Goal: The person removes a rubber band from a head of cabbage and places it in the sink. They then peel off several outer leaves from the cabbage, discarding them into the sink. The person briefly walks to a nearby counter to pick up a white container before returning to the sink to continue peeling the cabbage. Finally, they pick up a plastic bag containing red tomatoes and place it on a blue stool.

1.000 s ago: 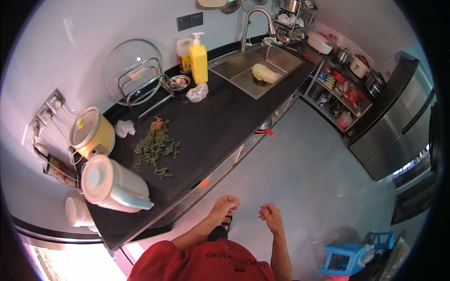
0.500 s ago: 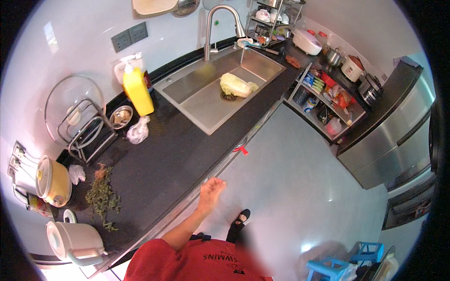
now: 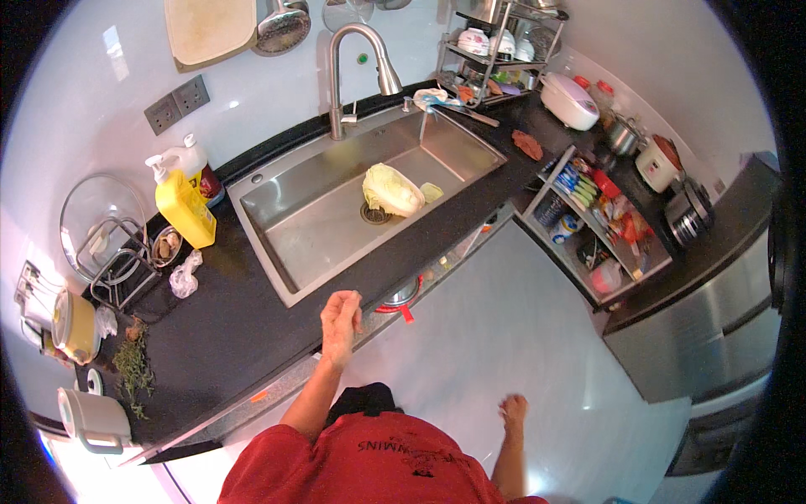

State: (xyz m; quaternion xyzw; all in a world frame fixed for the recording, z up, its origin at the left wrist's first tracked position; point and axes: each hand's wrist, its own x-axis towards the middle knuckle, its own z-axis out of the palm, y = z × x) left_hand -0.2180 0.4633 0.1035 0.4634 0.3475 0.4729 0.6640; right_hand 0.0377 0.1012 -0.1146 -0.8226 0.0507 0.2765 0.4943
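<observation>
My left hand (image 3: 341, 326) hangs over the counter's front edge near the sink, its fingers loosely curled together with nothing seen in them. My right hand (image 3: 514, 409) is held low above the floor, fingers folded in, touching nothing. A pale green napa cabbage (image 3: 393, 191) lies on its side in the steel sink (image 3: 315, 244), beside the drain (image 3: 374, 215). Next to its base is a loose piece of leaf (image 3: 431, 192). The faucet (image 3: 336, 92) arches over the basin.
Along the wall left of the sink stand a yellow pump bottle (image 3: 186, 210), a small bowl (image 3: 167, 245), a lid rack (image 3: 122, 269) and a knotted plastic bag (image 3: 185, 275). Green herbs (image 3: 134, 370) lie near a beige pot (image 3: 94, 418). Past the sink are a dish rack (image 3: 495, 63) and open shelves (image 3: 592, 227).
I have moved closer to the sink, so the counter things shift left in view. My left hand has come nearer the sink's corner. My right hand now shows at the lower right.
</observation>
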